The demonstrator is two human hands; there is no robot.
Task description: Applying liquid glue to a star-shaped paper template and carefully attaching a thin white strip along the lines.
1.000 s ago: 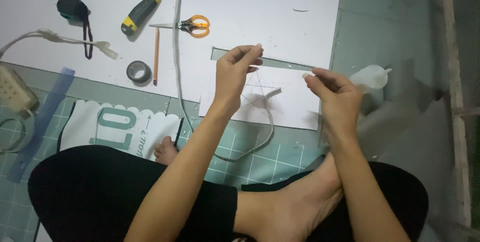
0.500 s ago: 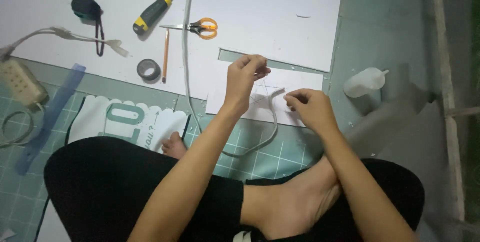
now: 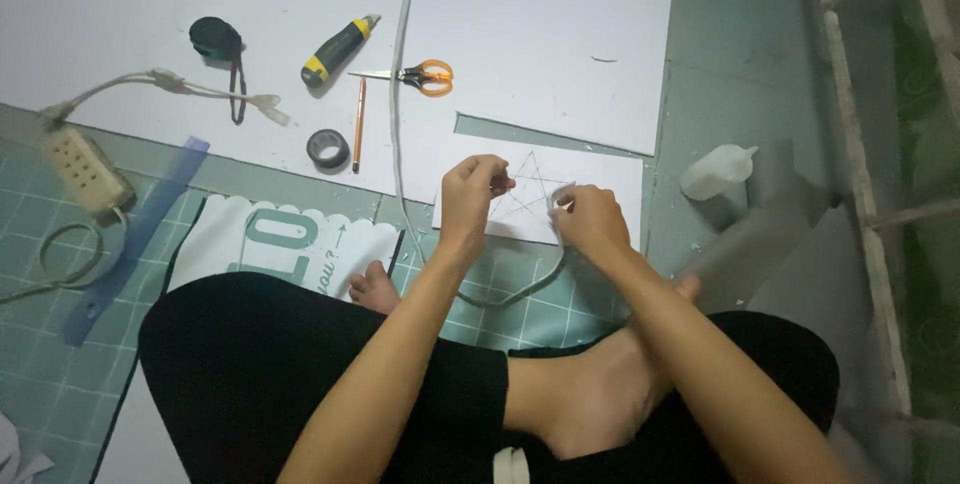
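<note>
My left hand [image 3: 472,192] and my right hand [image 3: 592,222] hover close together over a small white board piece [image 3: 610,176] with a pencilled star [image 3: 530,196] on it. Both hands have thumb and forefinger pinched on the ends of a thin pale strip. The strip is barely visible between the fingers. A grey cable [image 3: 400,94] runs down the large white board [image 3: 560,34] and curls under my hands, in front of my crossed legs.
On the large board lie orange-handled scissors [image 3: 425,75], a yellow-black utility knife [image 3: 338,49], a pencil [image 3: 358,124], a dark tape roll [image 3: 328,148] and a black tape measure [image 3: 215,37]. A power strip [image 3: 85,172] and blue ruler [image 3: 135,239] lie left on the green cutting mat [image 3: 40,364]. A white glue bottle [image 3: 715,172] stands right.
My right hand has moved left toward my left hand, so the gap between them has shrunk. Both hands have dropped lower over the star drawing.
</note>
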